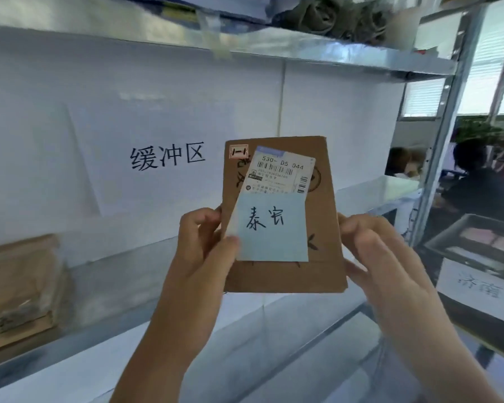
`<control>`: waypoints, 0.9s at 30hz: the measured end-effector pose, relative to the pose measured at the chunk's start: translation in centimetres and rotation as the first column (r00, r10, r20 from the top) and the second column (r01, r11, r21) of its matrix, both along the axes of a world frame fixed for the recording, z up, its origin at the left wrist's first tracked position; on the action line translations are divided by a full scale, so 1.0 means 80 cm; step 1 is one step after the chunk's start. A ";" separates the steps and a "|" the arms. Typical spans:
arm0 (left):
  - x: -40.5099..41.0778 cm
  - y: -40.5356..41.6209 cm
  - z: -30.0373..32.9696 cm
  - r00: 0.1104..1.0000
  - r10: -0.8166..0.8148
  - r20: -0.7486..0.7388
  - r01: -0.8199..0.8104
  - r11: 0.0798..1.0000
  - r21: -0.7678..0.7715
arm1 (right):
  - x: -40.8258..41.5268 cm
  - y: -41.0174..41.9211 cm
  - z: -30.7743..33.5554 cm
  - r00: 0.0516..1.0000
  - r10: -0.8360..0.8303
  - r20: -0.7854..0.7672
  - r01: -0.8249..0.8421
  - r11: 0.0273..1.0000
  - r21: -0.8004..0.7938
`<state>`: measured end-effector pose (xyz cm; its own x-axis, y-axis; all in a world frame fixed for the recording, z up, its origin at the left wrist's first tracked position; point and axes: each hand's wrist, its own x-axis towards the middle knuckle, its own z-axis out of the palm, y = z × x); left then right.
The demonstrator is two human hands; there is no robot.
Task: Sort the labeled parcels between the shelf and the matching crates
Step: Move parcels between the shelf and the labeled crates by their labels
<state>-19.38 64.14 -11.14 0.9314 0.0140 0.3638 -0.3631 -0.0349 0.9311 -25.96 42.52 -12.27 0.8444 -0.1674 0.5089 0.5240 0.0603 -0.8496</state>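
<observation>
One flat brown cardboard parcel (282, 216) is held upright at the centre of the head view, in front of the metal shelf (274, 330). The left hand (204, 242) pinches its left edge, and the right hand (370, 251) grips its right edge with curled fingers. A smooth pale-blue paper note (274, 228) with handwritten characters overlaps a glossy white printed shipping label (280, 173). At the right edge a dark crate (460, 234) bears a white paper sign (480, 289). This parcel looks read but not yet placed, and blurred brown parcels (18, 286) wait at lower left, so much sorting likely remains.
</observation>
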 end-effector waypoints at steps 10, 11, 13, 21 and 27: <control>-0.043 -0.265 -0.031 0.936 -0.300 0.185 0.297 0.954 0.046 | -0.044 -0.231 -0.030 0.989 -0.146 0.022 0.147 0.967 -0.208; -0.044 -0.286 -0.034 0.932 -0.312 0.183 0.308 0.950 0.050 | -0.050 -0.249 -0.032 0.986 -0.168 0.016 0.167 0.965 -0.202; -0.039 -0.328 -0.042 0.928 -0.333 0.164 0.327 0.943 0.067 | -0.058 -0.286 -0.039 0.977 -0.215 0.001 0.210 0.957 -0.199; 0.001 -0.453 -0.082 0.900 -0.434 0.041 0.427 0.897 0.114 | -0.062 -0.393 -0.076 0.920 -0.352 -0.170 0.322 0.929 -0.184; 0.071 -0.510 -0.111 0.880 -0.474 0.028 0.458 0.863 0.214 | 0.007 -0.436 -0.103 0.775 -0.531 -0.342 0.407 0.834 -0.372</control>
<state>-13.71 23.34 -20.02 0.7804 -0.4932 0.3845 -0.4526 -0.0213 0.8914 -25.40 7.67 -20.50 0.8322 -0.5120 0.2131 0.0210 -0.3549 -0.9347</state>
